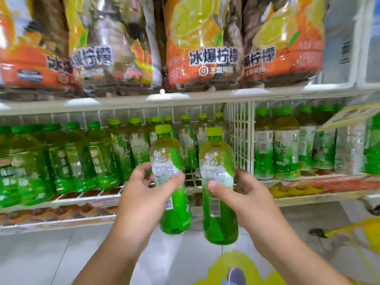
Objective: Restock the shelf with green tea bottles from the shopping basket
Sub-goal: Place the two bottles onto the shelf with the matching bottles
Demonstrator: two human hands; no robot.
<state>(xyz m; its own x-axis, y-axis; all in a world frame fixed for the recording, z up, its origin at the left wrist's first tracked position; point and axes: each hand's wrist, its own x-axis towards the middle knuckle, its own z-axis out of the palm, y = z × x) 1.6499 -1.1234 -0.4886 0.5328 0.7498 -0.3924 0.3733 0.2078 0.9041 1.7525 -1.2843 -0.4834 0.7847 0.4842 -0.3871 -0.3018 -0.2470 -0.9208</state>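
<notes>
A person holds 2 green tea bottles upright in front of a drinks shelf, at the centre of the frame. The left hand grips the left bottle around its label, thumb across the front; the right hand grips the right bottle the same way. Both bottles are raised to the level of the middle shelf, just before a gap in the row of matching green-capped bottles beside a white wire divider. Neither bottle is yet on the shelf. The step in hand appears to be carrying the pair to the shelf; the next move likely calls for pushing each bottle forward into the open slot at centre and setting it upright, label outward. A yellow basket shows at the lower right edge of the frame. Lemon tea packs fill the upper shelf.
</notes>
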